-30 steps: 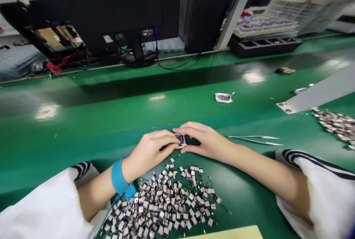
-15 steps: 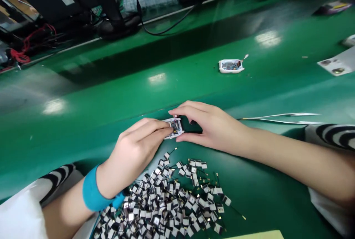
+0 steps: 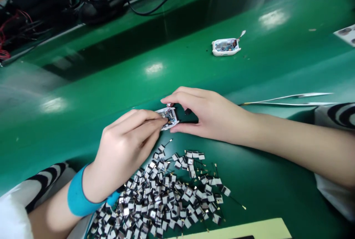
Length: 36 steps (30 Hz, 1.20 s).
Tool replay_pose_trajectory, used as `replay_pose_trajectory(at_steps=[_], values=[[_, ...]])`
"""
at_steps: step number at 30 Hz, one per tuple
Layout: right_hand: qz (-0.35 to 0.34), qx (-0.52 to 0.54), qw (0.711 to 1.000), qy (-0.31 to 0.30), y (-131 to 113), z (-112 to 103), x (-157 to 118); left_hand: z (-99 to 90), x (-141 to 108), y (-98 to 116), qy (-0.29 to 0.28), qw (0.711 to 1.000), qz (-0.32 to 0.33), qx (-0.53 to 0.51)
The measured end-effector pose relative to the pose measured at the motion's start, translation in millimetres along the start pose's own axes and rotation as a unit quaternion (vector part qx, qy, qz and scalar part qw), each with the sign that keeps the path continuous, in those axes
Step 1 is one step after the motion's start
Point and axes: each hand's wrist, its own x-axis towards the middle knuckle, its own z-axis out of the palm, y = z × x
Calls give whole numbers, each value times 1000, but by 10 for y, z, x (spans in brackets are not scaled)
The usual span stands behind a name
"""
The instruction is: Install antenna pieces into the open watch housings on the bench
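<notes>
A small white-cased circuit module with its board showing sits between my hands on the green bench. My left hand grips its near side, with the fingertips over the board. My right hand holds the far end between index finger and thumb. Below them lies a loose heap of several small square antenna patches with thin wires, close to my left wrist. A blue wrist strap circles that wrist. Fine steel tweezers lie beyond my right forearm, untouched.
A second white-cased module lies farther up the green bench. A pale card sits at the bottom edge. A black cable and red wires lie at the far edge, and a grey sheet shows at top right.
The whole scene has shifted up and tilted in view as my head moved. Both hands stay on the module, and my left fingers sit slightly farther over it.
</notes>
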Motion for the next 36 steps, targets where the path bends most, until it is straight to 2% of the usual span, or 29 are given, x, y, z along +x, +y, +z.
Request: replay_pose_trajectory(at_steps=[13, 21, 36], values=[[9, -14, 1000, 6, -15, -11, 6, 4, -11, 9, 0, 999, 15, 28], [-26, -8, 999, -18, -28, -21, 19, 14, 0, -7, 2, 999, 36, 28], [-24, -15, 999, -34, -36, -32, 33, 4, 4, 26, 9, 999, 16, 37]])
